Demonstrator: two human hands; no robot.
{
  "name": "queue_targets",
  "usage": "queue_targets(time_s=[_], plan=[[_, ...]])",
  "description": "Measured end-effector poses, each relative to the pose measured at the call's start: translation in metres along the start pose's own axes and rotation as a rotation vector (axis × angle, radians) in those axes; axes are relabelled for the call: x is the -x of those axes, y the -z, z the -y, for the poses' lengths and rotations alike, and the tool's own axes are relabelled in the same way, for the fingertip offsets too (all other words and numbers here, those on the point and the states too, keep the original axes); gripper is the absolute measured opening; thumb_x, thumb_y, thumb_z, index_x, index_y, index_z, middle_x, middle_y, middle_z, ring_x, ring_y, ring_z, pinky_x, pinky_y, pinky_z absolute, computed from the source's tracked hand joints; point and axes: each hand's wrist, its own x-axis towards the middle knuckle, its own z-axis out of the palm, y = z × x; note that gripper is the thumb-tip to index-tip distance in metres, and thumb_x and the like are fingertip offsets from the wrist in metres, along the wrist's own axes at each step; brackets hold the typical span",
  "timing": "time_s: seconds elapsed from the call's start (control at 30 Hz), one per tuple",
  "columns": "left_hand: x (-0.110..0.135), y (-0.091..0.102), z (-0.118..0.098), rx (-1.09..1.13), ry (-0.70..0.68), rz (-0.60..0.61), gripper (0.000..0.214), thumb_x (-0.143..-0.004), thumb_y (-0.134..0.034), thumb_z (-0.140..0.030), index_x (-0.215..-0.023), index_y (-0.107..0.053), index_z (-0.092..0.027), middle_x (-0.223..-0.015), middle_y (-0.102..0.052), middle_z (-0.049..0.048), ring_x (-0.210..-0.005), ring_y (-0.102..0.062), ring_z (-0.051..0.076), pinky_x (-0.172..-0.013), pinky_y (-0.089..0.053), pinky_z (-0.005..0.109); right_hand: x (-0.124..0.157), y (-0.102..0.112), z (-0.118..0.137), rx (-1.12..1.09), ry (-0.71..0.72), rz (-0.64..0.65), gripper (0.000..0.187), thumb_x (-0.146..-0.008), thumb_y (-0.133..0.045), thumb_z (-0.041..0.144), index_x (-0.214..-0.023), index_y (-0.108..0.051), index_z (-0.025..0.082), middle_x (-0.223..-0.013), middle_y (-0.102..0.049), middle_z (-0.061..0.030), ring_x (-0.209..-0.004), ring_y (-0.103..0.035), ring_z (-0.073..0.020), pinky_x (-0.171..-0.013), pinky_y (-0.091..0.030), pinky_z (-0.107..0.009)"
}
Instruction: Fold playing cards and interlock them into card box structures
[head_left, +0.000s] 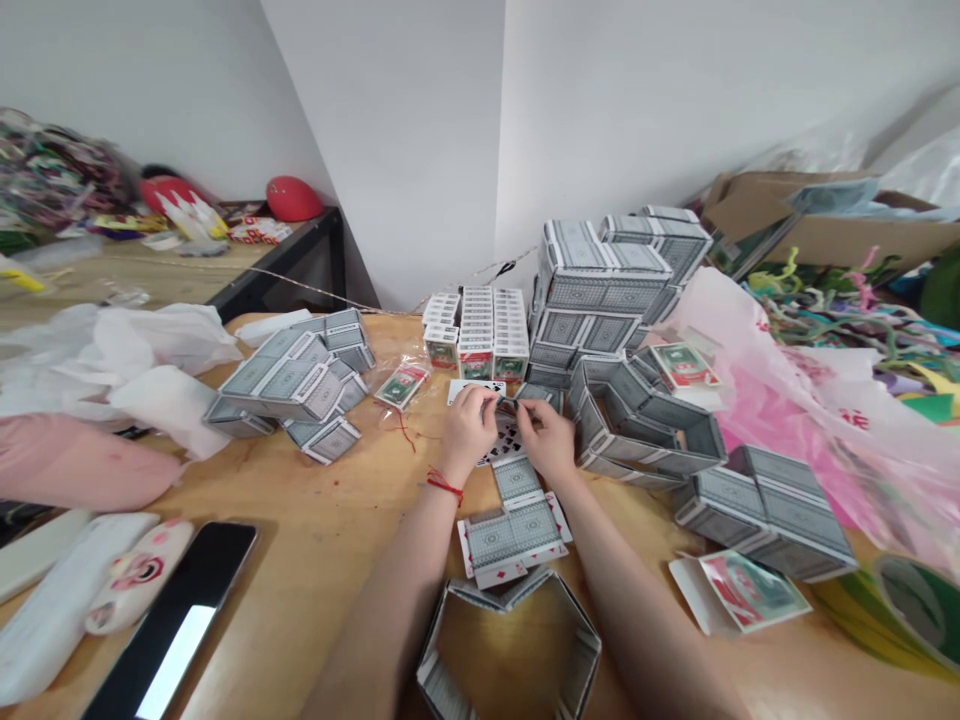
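Observation:
My left hand [471,432], with a red string bracelet [445,486] at its wrist, pinches one end of a playing card [508,403]. The card shows nearly edge-on, so its face is hidden. Fingers closed, my right hand [546,436] pinches the card's other end. Under the hands lie spade cards, among them a face-up card [507,440]. Nearer to me are a face-down card [517,480] and an overlapping pile of grey-backed cards [510,532]. A heart-shaped frame of folded cards [586,640] stands between my forearms.
Card-built blocks [289,372] stand at left, a tall card stack [585,285] at right. Boxed decks [477,325] stand at the back. A hollow card frame [645,440] is close to my right hand. A phone [176,610] and green tape roll [889,610] lie near the front.

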Motion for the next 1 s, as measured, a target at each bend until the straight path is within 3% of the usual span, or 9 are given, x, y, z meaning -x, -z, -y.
queue_targets(time_s=[0.3,0.5,0.77,1.0], plan=[[-0.0002,0.0003,0.0051,-0.068,-0.001,-0.022,0.010,-0.083,-0.042,-0.012,-0.083,-0.051,-0.018,-0.083,-0.057,0.0051,-0.083,-0.054,0.016,-0.075,-0.046,0.030,-0.0004,-0.0070,-0.0039,-0.155,-0.097,0.093,0.027,-0.078,-0.045,0.028,-0.093,-0.064,0.017,-0.076,-0.070,-0.0044,-0.064,-0.063,-0.0163,-0.060,-0.049,-0.026],[-0.0007,-0.0004,0.0058,-0.017,0.023,0.003,0.011,-0.083,-0.043,-0.011,-0.084,-0.051,-0.018,-0.085,-0.057,0.0049,-0.084,-0.054,0.016,-0.075,-0.046,0.030,-0.0016,-0.0061,-0.0048,-0.227,-0.109,0.065,0.024,-0.076,-0.047,0.028,-0.091,-0.063,0.016,-0.082,-0.069,-0.0055,-0.069,-0.062,-0.0167,-0.066,-0.049,-0.028],[-0.0027,-0.0004,-0.0009,0.055,0.002,0.150,0.008,-0.083,-0.047,-0.018,-0.083,-0.054,-0.018,-0.084,-0.059,0.0046,-0.085,-0.055,0.016,-0.076,-0.046,0.030,-0.0032,-0.0023,-0.0021,-0.115,-0.024,0.076,0.025,-0.081,-0.040,0.026,-0.088,-0.063,0.019,-0.080,-0.067,-0.0051,-0.073,-0.062,-0.0180,-0.066,-0.047,-0.028],[-0.0009,0.0021,-0.0032,0.009,-0.032,0.100,0.008,-0.080,-0.050,-0.018,-0.077,-0.058,-0.019,-0.078,-0.060,0.0046,-0.082,-0.055,0.017,-0.075,-0.045,0.033,-0.0021,-0.0009,-0.0003,-0.052,-0.027,0.059,0.025,-0.080,-0.039,0.022,-0.085,-0.063,0.021,-0.079,-0.068,-0.0041,-0.074,-0.063,-0.0190,-0.067,-0.047,-0.028]])
